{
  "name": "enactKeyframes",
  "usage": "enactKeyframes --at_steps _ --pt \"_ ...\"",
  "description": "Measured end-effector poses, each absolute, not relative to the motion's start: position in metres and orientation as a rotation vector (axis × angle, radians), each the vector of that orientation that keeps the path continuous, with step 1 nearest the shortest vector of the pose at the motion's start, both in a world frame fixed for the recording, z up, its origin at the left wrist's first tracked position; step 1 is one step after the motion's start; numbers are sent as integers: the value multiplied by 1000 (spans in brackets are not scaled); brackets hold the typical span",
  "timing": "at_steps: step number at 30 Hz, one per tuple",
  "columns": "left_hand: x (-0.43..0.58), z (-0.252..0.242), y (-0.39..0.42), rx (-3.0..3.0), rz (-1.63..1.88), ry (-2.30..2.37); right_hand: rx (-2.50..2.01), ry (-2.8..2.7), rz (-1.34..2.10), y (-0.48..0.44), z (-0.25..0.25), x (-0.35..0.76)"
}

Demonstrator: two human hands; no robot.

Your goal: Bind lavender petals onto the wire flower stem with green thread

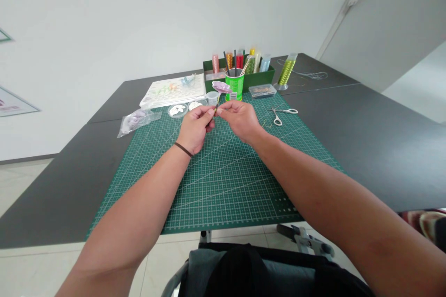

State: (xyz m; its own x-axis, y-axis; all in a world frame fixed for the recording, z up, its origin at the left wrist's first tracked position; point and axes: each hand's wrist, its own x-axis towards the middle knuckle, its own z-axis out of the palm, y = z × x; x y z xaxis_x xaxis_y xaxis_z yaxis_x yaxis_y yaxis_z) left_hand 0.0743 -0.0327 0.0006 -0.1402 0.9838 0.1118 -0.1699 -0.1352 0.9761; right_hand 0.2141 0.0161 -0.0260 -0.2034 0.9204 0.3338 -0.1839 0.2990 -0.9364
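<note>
A small lilac flower (221,87) on a thin dark stem (216,110) stands up above the middle of the green cutting mat (223,185). My left hand (195,127) and my right hand (240,120) meet at the stem, and the fingertips of each pinch it from either side. The flower head tilts slightly away from me, in front of a green can (234,88). A dark band circles my left wrist. Both forearms reach in from the bottom corners.
Behind the mat stand a green box of thread spools (239,76) and a wire spool (286,70). Small dishes (177,110), a plastic bag (137,122) and a white board (172,90) lie to the left. Scissors (280,114) rest on the mat's right side.
</note>
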Motion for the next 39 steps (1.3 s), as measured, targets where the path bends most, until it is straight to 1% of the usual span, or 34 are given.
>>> enactKeyframes --at_steps 12,21,31,39 --pt "75 1 -34 1208 1439 1285 -787 -1402 1162 15 -25 214" --pt "74 1 -34 1152 1436 1147 -755 -1419 1180 15 -26 216" --pt "75 2 -36 1254 1425 1276 -784 -1401 1150 13 -27 216" --pt "74 0 -36 1263 1452 1218 -808 -1401 1183 12 -23 216"
